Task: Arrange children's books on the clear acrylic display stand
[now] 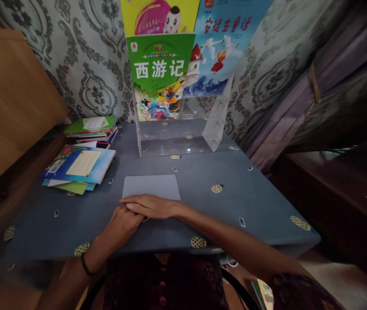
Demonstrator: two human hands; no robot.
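The right hand (153, 206) lies flat over the left hand (121, 227), whose state I cannot tell, beside a pale pad (151, 186).

So the thing here is a light gray pad (151, 187), thin and flat, basically a rectangle with softly rounded far corners. Color's plain, kinda bluish gray, no print or pattern on the part I can see. It's lying flat on the darker gray tablecloth (199, 172), long side running left to right, pretty much square to whoever's sitting there. The far edge faces the clear stand (218, 120), with a bit of cloth between them. The near edge is hidden behind the right hand (152, 206), which is stacked on the left hand (123, 224), and I can't tell if either one's actually pressing on the pad.
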